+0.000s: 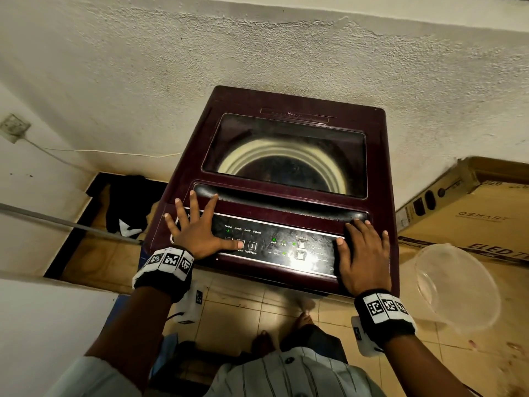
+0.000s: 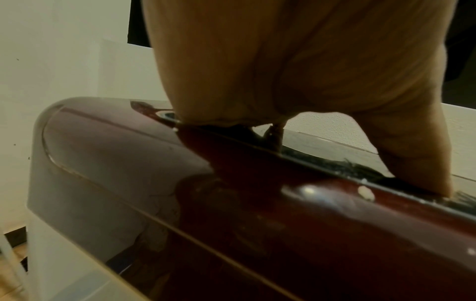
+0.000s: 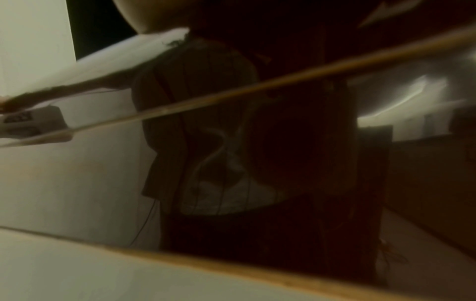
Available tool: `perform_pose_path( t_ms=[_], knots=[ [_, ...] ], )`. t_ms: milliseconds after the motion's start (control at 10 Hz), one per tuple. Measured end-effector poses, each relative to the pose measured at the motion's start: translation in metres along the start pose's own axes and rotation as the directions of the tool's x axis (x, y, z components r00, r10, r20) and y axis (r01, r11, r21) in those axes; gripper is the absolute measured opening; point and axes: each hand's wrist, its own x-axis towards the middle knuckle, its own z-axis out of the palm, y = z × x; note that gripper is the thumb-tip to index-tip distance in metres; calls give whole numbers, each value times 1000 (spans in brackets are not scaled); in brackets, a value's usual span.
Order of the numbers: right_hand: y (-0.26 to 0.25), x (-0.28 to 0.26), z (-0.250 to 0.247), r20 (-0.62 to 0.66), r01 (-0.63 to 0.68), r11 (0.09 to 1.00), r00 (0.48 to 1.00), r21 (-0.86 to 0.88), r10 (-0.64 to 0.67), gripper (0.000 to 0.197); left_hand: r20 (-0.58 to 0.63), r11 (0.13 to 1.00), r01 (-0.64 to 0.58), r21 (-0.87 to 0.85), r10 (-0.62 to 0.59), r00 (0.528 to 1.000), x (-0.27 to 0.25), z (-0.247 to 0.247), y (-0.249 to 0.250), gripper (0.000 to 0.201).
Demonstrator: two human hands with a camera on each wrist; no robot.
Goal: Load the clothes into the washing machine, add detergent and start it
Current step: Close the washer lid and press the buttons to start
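Observation:
A maroon top-loading washing machine [image 1: 237, 101] stands against the wall with its glass lid [image 1: 286, 156] down; the drum shows through it, blurred. On the black control panel [image 1: 274, 242] several green lights glow and a small display [image 1: 252, 245] reads 3. My left hand [image 1: 197, 227] lies flat on the panel's left end, fingers spread, its thumb on a button beside the display. My right hand [image 1: 363, 253] rests flat on the panel's right end. In the left wrist view my palm [image 2: 283, 61] presses on the machine's front edge [image 2: 128, 163]. The right wrist view is dark and blurred.
A black garment [image 1: 128, 204] lies on the tiled floor left of the machine, by a grey pipe [image 1: 57, 222]. A clear plastic tub [image 1: 455, 285] and a flat cardboard box [image 1: 472, 213] sit at the right. A wall socket [image 1: 14, 127] feeds a cable.

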Motion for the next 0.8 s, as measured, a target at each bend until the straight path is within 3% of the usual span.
perform_pose_path(
  t_ms=[800],
  knots=[
    [1, 0, 1, -5, 3, 1000, 1000, 1, -3, 58, 16, 1000, 1, -1, -1, 1000, 2, -1, -1, 136]
  ],
)
